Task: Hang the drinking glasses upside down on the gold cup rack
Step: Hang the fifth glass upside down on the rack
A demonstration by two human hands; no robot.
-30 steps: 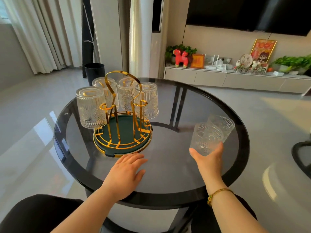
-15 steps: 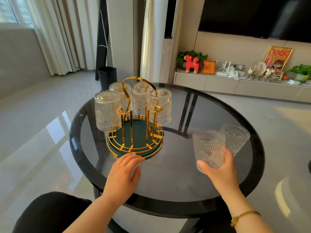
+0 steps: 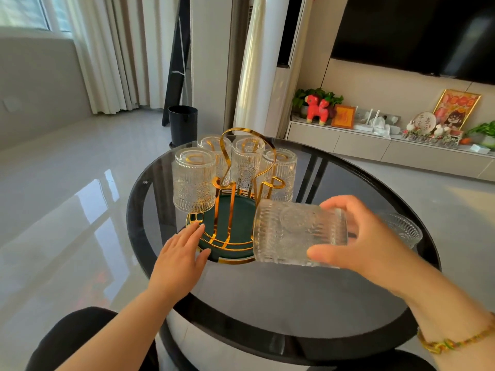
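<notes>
My right hand [image 3: 367, 245] gripped a ribbed glass [image 3: 297, 232] tipped on its side, mouth leftward, just before the gold cup rack [image 3: 242, 180] on the table [image 3: 267, 298], while my left hand [image 3: 180, 259] lay open, fingertips touching the rack's green base [image 3: 235, 218].

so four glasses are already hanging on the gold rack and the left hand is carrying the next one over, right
Not quite: the head view shows the right hand carrying the next glass, tipped on its side. The left hand lies flat by the base of the gold rack. Four glasses do hang there already.
</notes>
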